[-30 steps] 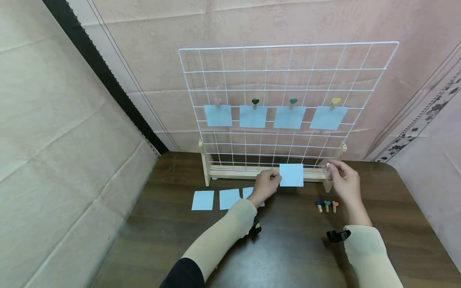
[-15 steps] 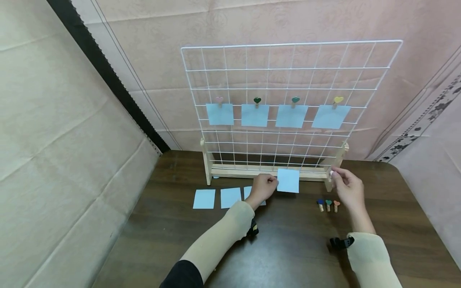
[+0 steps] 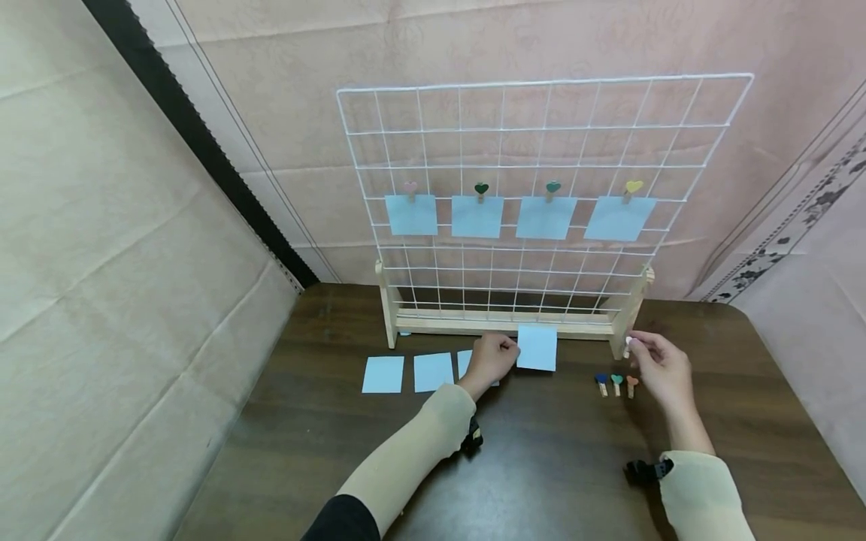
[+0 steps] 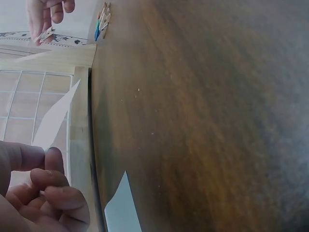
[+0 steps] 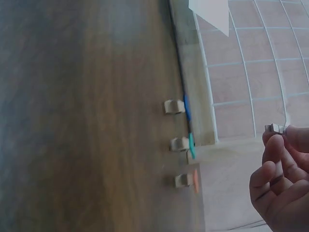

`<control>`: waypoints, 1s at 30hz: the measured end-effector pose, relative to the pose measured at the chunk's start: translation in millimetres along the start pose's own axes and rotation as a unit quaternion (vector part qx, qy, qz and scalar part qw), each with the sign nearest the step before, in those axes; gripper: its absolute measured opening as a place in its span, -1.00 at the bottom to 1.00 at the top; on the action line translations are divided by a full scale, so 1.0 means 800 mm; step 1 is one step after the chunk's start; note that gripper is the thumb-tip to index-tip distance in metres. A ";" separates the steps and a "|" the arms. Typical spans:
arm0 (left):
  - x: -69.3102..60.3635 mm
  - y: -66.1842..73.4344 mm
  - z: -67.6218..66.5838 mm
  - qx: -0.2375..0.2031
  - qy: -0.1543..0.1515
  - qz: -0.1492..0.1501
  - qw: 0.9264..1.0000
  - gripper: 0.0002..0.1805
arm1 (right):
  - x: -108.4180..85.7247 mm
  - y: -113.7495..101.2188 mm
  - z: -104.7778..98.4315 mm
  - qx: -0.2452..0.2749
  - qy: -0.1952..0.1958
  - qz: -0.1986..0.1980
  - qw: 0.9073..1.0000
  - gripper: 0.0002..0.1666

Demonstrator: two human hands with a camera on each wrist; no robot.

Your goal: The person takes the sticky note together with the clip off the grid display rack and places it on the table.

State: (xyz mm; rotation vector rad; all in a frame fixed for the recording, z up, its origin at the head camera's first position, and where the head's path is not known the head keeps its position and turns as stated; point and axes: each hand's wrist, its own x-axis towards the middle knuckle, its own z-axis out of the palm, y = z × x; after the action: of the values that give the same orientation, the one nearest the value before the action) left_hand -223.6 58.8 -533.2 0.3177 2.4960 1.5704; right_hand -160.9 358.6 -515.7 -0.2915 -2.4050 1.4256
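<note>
Between thumb and forefinger my left hand (image 3: 494,359) pinches the left edge of a blue square paper (image 3: 537,347), held upright just in front of the rack's base. My right hand (image 3: 666,370) pinches a small wooden clothespin (image 5: 275,129) with a pale top, near the rack's right foot. Behind both stands a white wire grid rack (image 3: 514,259) on a wooden base. Across it hang several blue papers, each under a heart clothespin, such as the yellow one (image 3: 634,186). The left wrist view shows the held paper (image 4: 55,118) tilted, nearly edge-on.
Blue (image 3: 601,379), teal (image 3: 616,380) and orange (image 3: 632,382) heart clothespins lie on the brown table (image 3: 555,451) left of my right hand. Three blue papers lie in a row at left, including one at the end (image 3: 383,375); my left arm partly covers the rightmost.
My left hand has lowered the paper and shifted it slightly left. My right hand has moved down and a little right with its clothespin. The hung papers stay put.
</note>
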 end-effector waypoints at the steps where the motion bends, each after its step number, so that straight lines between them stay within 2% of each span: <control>1: -0.001 -0.001 0.000 0.001 -0.001 -0.003 1.000 -0.48 | -0.001 0.002 -0.001 -0.003 -0.002 0.003 1.000 -0.55; 11: -0.004 -0.008 -0.001 0.020 0.008 -0.009 1.000 -0.45 | -0.005 0.027 -0.012 -0.007 -0.036 0.021 0.999 -0.57; 21: -0.007 -0.011 -0.003 0.048 0.005 -0.005 0.999 -0.44 | -0.013 0.034 -0.020 -0.029 -0.072 0.050 0.996 -0.53; 24: -0.006 -0.013 -0.002 0.064 0.009 -0.005 0.998 -0.63 | -0.014 0.036 -0.023 -0.032 -0.088 0.057 0.994 -0.53; 27: -0.007 -0.015 -0.001 0.063 0.006 -0.012 0.998 -0.81 | -0.015 0.037 -0.026 -0.037 -0.104 0.067 0.992 -0.52; 30: -0.008 -0.016 -0.002 0.045 0.002 -0.026 0.999 -0.66 | -0.014 0.039 -0.031 -0.047 -0.117 0.080 0.989 -0.50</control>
State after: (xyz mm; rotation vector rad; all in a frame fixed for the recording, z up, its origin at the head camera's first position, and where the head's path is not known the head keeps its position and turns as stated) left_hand -218.8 50.6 -543.9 0.2601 2.5623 1.4433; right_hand -140.7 389.6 -534.0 -0.3674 -2.6961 1.4915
